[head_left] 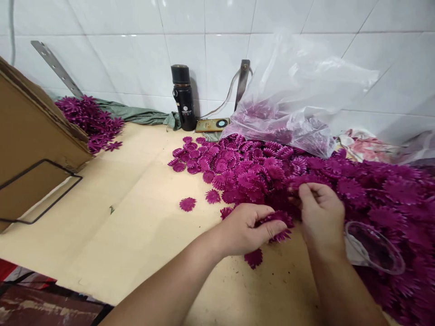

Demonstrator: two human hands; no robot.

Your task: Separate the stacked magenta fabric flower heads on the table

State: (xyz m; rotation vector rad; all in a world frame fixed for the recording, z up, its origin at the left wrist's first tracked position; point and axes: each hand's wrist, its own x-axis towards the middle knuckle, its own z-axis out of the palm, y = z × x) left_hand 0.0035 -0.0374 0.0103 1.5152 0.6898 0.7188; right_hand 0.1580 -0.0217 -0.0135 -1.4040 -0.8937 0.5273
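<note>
Between the thumb and fingers of my left hand (249, 228) is a purple flower piece (280, 226) with a jagged, petal-like rim; whether it is one piece or a stack I cannot tell. My right hand (321, 210) is just to the right, its thumb and fingers pinching another purple flower piece (299, 182) at the edge of the heap. A big heap of purple flower pieces (251, 174) spreads behind and to the right of both hands. One loose flower piece (253, 258) lies on the table under my left hand.
A clear plastic bag (288, 113) rests behind the heap. A black bottle (184, 99) and a phone (212, 125) stand near the tiled wall. At left are a cardboard box (37, 117), a wire frame (54, 203) and star-shaped purple pieces (93, 120). A clear plastic container (374, 246) sits at right.
</note>
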